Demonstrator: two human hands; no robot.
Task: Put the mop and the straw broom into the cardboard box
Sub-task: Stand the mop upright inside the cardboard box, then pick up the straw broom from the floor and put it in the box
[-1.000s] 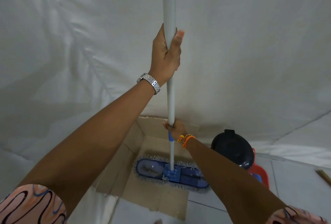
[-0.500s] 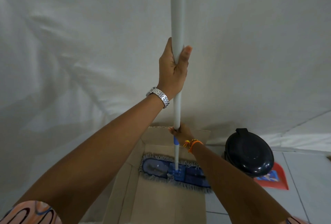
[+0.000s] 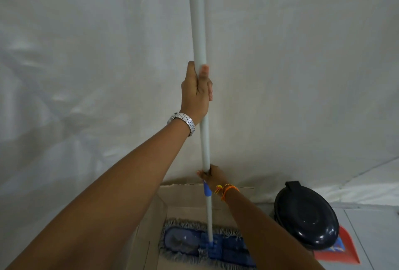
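Mop (image 3: pixel 201 140) upright in cardboard box (image 3: pixel 149 237), fingers of both hands around its pole.

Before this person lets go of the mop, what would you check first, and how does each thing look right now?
1. Mop head inside the cardboard box: ok, though the right end is hidden by the arm.
2. Left hand gripping the mop handle high up: ok.
3. Right hand gripping it lower down: ok.
4. Handle has something to lean on once released: cannot tell.
5. Black bin clear of the box: ok, beside it.
6. Straw broom within reach: cannot tell, not in view.
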